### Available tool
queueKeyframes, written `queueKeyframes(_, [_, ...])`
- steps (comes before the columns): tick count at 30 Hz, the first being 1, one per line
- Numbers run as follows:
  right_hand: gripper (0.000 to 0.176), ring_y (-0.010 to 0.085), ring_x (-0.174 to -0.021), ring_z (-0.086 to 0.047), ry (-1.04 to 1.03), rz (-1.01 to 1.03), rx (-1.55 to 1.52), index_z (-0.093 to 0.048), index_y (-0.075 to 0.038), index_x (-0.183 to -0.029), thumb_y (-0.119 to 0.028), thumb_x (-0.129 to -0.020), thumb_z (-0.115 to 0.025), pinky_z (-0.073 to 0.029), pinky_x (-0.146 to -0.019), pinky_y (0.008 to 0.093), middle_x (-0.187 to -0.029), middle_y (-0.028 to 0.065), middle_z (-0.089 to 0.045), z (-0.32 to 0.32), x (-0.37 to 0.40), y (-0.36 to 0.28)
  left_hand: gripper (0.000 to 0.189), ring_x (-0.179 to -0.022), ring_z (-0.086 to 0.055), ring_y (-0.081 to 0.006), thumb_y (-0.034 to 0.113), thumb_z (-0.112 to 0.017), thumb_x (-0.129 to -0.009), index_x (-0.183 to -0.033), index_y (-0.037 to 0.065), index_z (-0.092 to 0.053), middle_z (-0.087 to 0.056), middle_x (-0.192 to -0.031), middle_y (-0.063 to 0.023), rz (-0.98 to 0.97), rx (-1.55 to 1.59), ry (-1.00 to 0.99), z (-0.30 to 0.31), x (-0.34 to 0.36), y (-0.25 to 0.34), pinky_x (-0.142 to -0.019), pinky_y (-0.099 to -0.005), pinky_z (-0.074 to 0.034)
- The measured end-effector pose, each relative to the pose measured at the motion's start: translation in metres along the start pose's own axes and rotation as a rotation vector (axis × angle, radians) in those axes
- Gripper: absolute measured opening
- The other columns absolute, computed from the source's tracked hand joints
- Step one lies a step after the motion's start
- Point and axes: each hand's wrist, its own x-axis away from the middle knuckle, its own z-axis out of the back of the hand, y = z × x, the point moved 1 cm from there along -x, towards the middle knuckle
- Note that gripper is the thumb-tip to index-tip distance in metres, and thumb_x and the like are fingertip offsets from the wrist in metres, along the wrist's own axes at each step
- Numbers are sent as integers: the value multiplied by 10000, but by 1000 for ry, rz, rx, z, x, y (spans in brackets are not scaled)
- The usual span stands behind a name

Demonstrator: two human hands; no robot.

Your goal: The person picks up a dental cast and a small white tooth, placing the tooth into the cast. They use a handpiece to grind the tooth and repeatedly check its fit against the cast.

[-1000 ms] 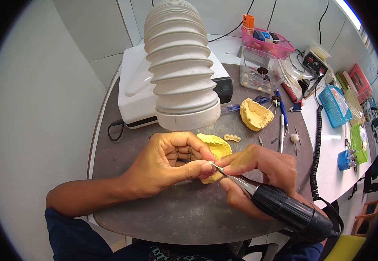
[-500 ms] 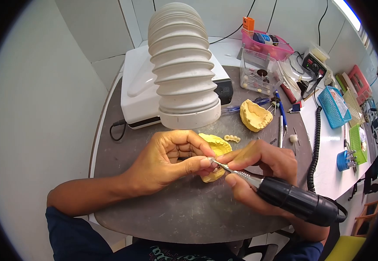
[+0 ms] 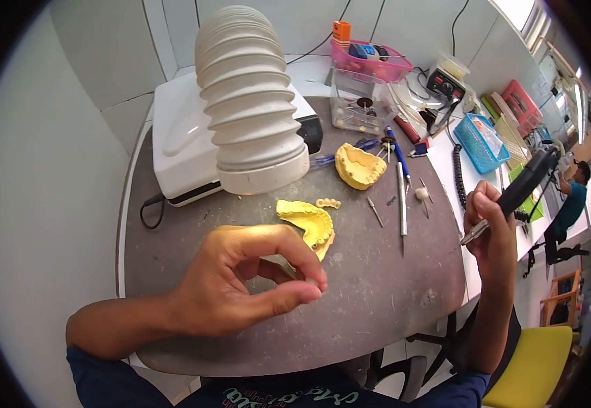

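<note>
My left hand (image 3: 251,279) is closed in a pinch above the grey work surface (image 3: 377,285), its thumb and forefinger on a tiny piece too hidden to name. Just beyond it lies a yellow dental model (image 3: 312,223), partly covered by the hand. A short row of cream teeth (image 3: 328,202) rests behind that model. Off to the right, my right hand (image 3: 491,224) is wrapped round a black handpiece (image 3: 528,182) with a silver nose and thin tip pointing down and left. A second, paler dental model (image 3: 360,167) stands farther back.
A white ribbed hose (image 3: 249,102) hangs over a white machine (image 3: 180,136). Behind are a clear box (image 3: 357,112), a pink basket (image 3: 377,66) and a blue basket (image 3: 480,146). Pens and thin tools lie right of the models. A yellow chair (image 3: 533,360) and another person (image 3: 569,204) are at right.
My right hand has lifted the handpiece away from my left hand to the right. My left hand has moved slightly nearer me, still pinched. The whole view has shifted rightward.
</note>
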Motion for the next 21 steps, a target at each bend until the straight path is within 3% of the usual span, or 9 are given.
queueKeyframes(3, [160,2,-424,-358,75,-83,178,-502,-74,-977,-91,-862,-611,-222,-337,182,-620,-74,-428,16,6,13,122,-837,-672,-164,19,-708,-883,-954,-18,-616,-668,-941,-142,97,88,106,-2,-1,1,-770,-298,-578])
queueKeyframes(6, [352,26,-443,-387,83,-42,387,-515,0,-1166,-41,-834,-628,-292,-374,202,-655,-52,-467,14,12,17,160,-868,-681,-168,29,-698,-894,-1004,-15,-591,-672,-947,-134,83,52,92,2,-2,-5,-783,-306,-583])
queueKeyframes(9, [492,38,-530,-481,49,-24,627,-496,27,-1263,-71,-809,-658,-353,-467,221,-728,16,-604,22,2,26,182,-884,-688,-168,39,-691,-902,-1035,-13,-578,-682,-953,-132,68,25,124,5,-2,-10,-795,-305,-586])
queueKeyframes(11, [631,126,-536,-557,51,59,800,-453,25,-1352,-144,-787,-676,-421,-515,293,-667,92,-624,17,-4,28,190,-891,-692,-168,47,-685,-909,-1050,-12,-572,-689,-956,-133,40,11,153,5,-3,-8,-801,-303,-587])
queueKeyframes(14, [599,258,-536,-603,49,71,1032,-489,-4,-1342,-208,-807,-664,-482,-603,364,-578,121,-588,7,-18,24,151,-905,-694,-164,60,-660,-930,-1040,-11,-584,-694,-969,-143,76,3,199,8,-5,-5,-807,-297,-592])
queueKeyframes(17, [558,306,-578,-632,36,160,1263,-540,-43,-1315,-227,-810,-689,-497,-641,406,-591,124,-616,4,-30,22,144,-940,-690,-156,74,-637,-949,-1056,-14,-600,-695,-994,-132,157,-20,232,12,-7,-9,-815,-296,-592])
queueKeyframes(18, [547,341,-677,-655,34,126,1292,-561,-75,-1309,-259,-817,-714,-506,-704,437,-731,141,-651,0,-30,18,151,-940,-686,-148,77,-634,-951,-1067,-15,-606,-695,-998,-122,163,6,274,13,-8,-10,-823,-291,-590])
queueKeyframes(19, [547,341,-677,-655,34,125,1292,-561,-75,-1309,-259,-817,-714,-506,-704,437,-731,141,-651,2,-30,21,159,-941,-683,-139,81,-631,-954,-1078,-16,-612,-695,-1002,-113,168,32,316,14,-8,-11,-831,-286,-587])
queueKeyframes(21, [443,324,-766,-661,109,485,1384,-611,-77,-1245,-239,-843,-705,-511,-743,432,-888,138,-633,2,-30,29,170,-933,-681,-133,88,-629,-957,-1093,-13,-610,-693,-1005,-105,175,39,324,15,-8,-12,-840,-278,-582])
